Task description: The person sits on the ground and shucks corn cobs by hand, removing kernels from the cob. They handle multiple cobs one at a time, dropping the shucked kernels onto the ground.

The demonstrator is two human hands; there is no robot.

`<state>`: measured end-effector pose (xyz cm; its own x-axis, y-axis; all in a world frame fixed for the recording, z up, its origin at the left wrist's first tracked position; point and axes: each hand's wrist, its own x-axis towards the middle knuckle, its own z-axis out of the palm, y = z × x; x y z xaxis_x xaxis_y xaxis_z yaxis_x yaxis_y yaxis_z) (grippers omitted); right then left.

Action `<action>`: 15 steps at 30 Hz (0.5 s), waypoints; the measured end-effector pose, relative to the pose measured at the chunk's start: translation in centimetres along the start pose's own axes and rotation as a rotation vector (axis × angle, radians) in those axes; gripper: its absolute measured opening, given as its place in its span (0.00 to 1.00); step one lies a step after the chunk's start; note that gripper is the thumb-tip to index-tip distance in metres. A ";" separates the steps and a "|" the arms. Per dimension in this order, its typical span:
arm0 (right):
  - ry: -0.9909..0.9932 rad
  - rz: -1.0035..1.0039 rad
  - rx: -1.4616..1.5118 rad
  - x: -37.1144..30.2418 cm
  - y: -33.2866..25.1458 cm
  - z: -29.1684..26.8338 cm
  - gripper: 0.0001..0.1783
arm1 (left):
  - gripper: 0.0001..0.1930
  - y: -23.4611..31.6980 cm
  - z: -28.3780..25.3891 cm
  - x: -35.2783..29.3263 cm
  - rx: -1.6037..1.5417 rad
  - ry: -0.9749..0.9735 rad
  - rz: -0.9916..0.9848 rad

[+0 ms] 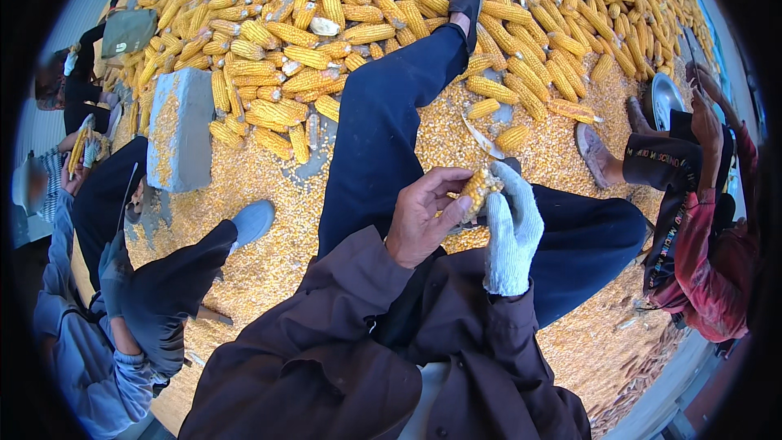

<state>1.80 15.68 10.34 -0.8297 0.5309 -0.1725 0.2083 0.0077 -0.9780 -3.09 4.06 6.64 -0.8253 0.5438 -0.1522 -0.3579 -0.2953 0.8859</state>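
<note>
Corn cob (478, 191) between left hand (422, 216) and gloved right hand (515, 232)

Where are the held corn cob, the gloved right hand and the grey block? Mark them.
Corn cob (477, 190), head view: kernelled side.
Gloved right hand (515, 232), head view: its middle.
Grey block (191, 132), head view: plain face.

Both arms are bent and the hands sit super close together, right in front of the body. Left hand (425, 216) is bare, back of it facing up, fingers curled over and pointing toward the right one, thumb tucked in underneath in a pinch grip. Right hand (515, 224) has a whitish knit glove (509, 265) on, pointing pretty much straight up, thumb raised, fingers bent inward, also gripping. Dark brown sleeves (346, 289) reach down to the wrists.
</note>
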 end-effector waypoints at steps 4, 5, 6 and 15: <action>-0.030 -0.085 -0.097 0.0 0.2 -0.2 0.15 | 0.18 0.0 -0.1 0.0 0.023 -0.015 -0.013; -0.039 -0.108 -0.118 0.1 0.2 -0.3 0.15 | 0.18 -0.3 -0.3 0.1 0.058 -0.015 0.006; -0.047 -0.125 -0.121 0.2 0.4 -0.4 0.14 | 0.19 -0.5 -0.5 0.1 0.097 -0.010 0.021; -0.046 -0.230 -0.201 0.1 1.5 -0.6 0.13 | 0.21 -1.2 -0.1 0.1 -0.040 -0.006 -0.139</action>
<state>2.35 16.27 8.89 -0.8887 0.4566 0.0408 0.1068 0.2928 -0.9502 -2.81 4.38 5.53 -0.7643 0.5859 -0.2694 -0.4856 -0.2480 0.8383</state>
